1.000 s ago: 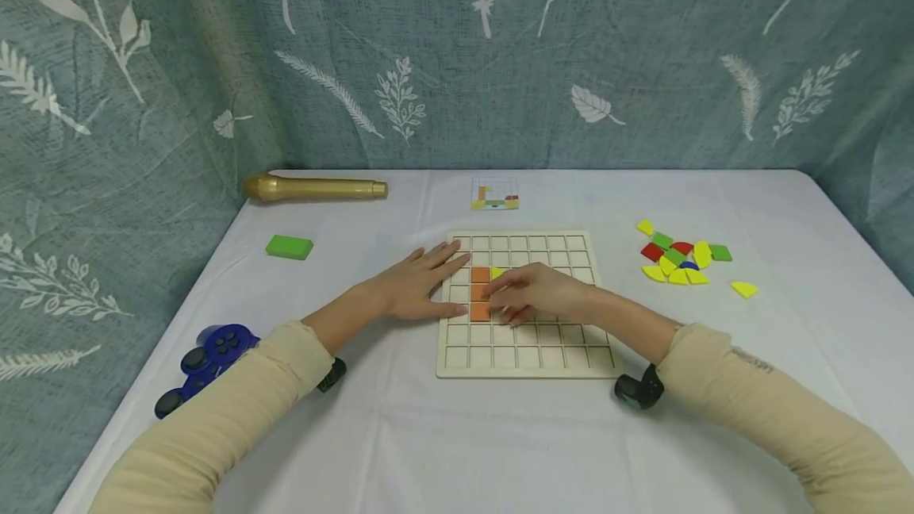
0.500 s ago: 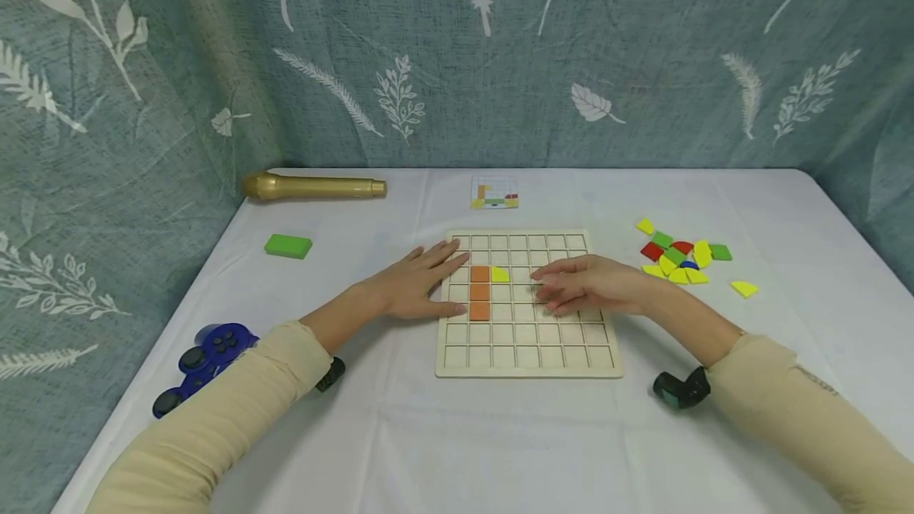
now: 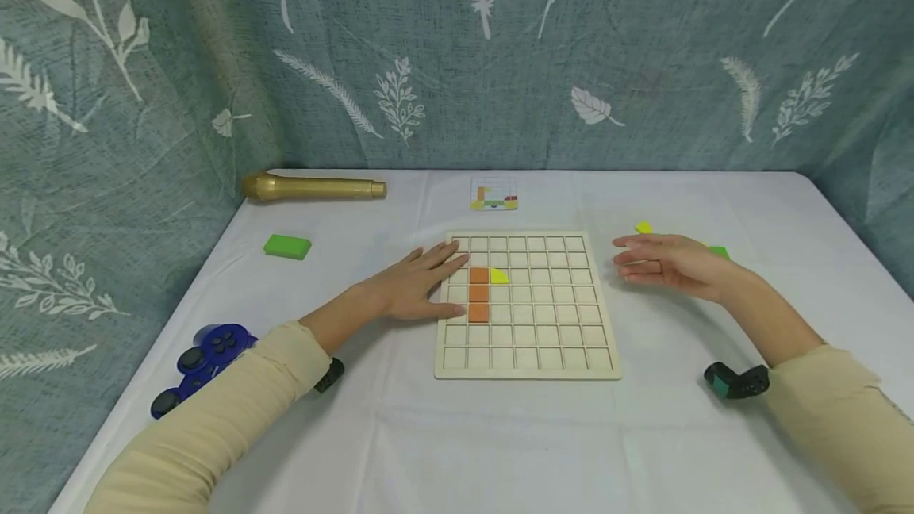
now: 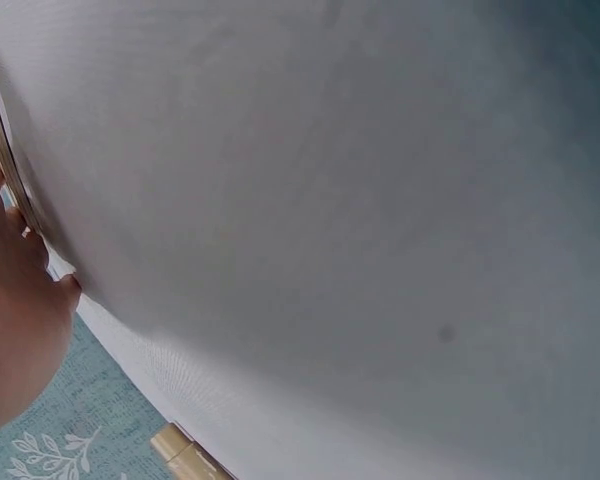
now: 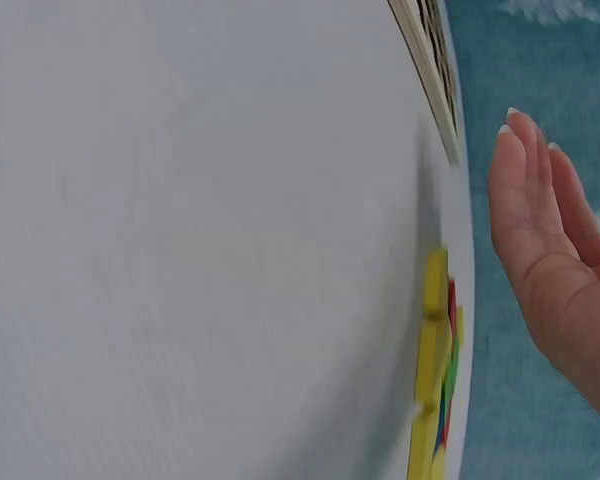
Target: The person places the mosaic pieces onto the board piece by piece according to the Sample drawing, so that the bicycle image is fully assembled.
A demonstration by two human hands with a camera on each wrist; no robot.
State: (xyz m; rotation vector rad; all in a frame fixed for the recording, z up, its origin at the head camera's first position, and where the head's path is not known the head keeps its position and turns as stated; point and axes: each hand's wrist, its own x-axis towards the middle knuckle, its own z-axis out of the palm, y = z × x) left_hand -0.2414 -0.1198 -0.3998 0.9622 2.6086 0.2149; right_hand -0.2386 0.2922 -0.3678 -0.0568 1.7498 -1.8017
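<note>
My left hand [image 3: 414, 282] rests with spread, straight fingers at the left edge of a pale wooden grid board [image 3: 528, 369]. Three orange square tiles [image 3: 479, 293] fill a column of its cells, and a yellow quarter-round tile [image 3: 499, 276] lies in the cell right of the top one. Off the board's right side, my right hand [image 3: 674, 264] is raised over the loose tiles, fingers relaxed and holding nothing. It hides most of that pile in the head view; a yellow tile [image 3: 644, 227] and a green tile [image 3: 720, 252] peek out. Yellow tiles [image 5: 433, 350] show below the hand in the right wrist view.
A small picture card [image 3: 494, 193] with a coloured grid pattern lies behind the board. To the left are a gold microphone [image 3: 317, 186], a green block [image 3: 287, 247] and a blue game controller [image 3: 214, 355] partly behind the left sleeve. A patterned curtain [image 3: 457, 62] hangs behind the table.
My right hand has left the yellow quarter-round tile on the board and moved right, over the loose tiles. The left hand has stayed in place.
</note>
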